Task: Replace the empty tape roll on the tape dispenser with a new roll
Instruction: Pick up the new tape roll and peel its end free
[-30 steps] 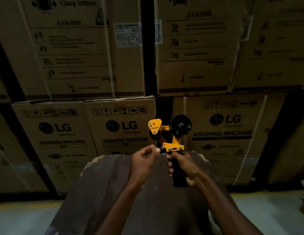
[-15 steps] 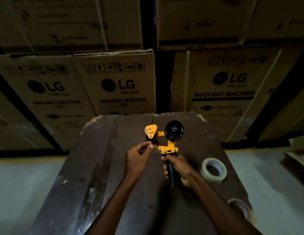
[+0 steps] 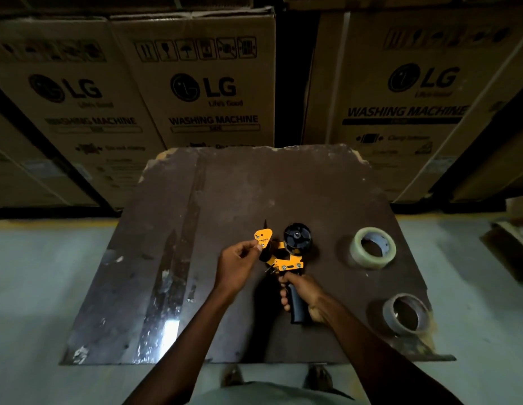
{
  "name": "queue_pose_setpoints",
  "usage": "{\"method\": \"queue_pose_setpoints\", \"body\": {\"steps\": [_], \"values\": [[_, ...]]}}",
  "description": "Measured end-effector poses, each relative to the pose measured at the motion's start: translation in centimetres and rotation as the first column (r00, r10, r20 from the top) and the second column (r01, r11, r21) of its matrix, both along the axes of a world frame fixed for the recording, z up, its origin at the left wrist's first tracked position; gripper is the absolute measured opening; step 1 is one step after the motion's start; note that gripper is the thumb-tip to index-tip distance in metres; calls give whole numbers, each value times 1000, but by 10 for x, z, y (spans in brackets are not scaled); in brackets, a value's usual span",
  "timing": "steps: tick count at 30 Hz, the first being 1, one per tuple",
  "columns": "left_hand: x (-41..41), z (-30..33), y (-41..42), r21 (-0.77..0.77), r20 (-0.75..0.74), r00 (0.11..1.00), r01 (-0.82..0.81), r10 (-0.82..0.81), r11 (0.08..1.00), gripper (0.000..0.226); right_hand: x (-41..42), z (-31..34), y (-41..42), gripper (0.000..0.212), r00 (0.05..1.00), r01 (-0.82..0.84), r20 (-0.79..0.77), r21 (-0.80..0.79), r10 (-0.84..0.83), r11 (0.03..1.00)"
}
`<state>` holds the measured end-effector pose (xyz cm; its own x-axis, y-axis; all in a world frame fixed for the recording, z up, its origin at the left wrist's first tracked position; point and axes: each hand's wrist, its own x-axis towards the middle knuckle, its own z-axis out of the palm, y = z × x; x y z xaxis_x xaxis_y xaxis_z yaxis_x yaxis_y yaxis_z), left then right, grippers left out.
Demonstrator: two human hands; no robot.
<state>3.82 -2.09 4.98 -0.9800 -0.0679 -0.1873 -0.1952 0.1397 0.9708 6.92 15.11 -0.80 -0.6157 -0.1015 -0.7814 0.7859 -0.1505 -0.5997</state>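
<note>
Holding the orange-and-black metal tape dispenser (image 3: 283,255) by its black handle, the right hand (image 3: 305,299) has all fingers wrapped shut; the black hub carries no roll. Left hand (image 3: 238,263): fingertips pinched at the orange front plate. Clear full tape roll (image 3: 372,248) lies flat on the board to the right; bare brown cardboard core (image 3: 406,314) nearer, by the right edge. Risk, judged: the serrated blade near the left fingers could nick them; a roll mounted backwards would not feed. Surface: worn dark-brown board (image 3: 225,185), scuffed, patches glossy. Room: dim; stacked cardboard washing-machine cartons (image 3: 201,83) behind; pale floor.
</note>
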Motion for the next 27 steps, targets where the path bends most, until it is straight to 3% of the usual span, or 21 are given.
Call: {"method": "queue_pose_setpoints", "body": {"steps": [10, 18, 21, 24, 27], "values": [[4, -4, -1, 65, 47, 994, 99, -102, 993, 17, 2, -18, 0, 20, 996, -1, 94, -10, 2, 1000], [-2, -11, -5, 6, 78, 982, 173, -173, 985, 25, 3, -25, 4, 19, 992, -20, 126, 32, 16, 999], [-5, -15, -3, -62, 91, 970, 231, -225, 971, 41, 4, -23, 5, 21, 994, -73, 94, 120, 62, 990], [-6, -17, 0, -88, 87, 966, 249, -242, 964, 44, 6, -21, 6, 14, 996, -89, 4, 243, 91, 966], [-8, -17, 5, -83, 82, 962, 268, -262, 960, 44, 2, -20, 17, 32, 956, -195, -72, 562, 283, 804]]}}
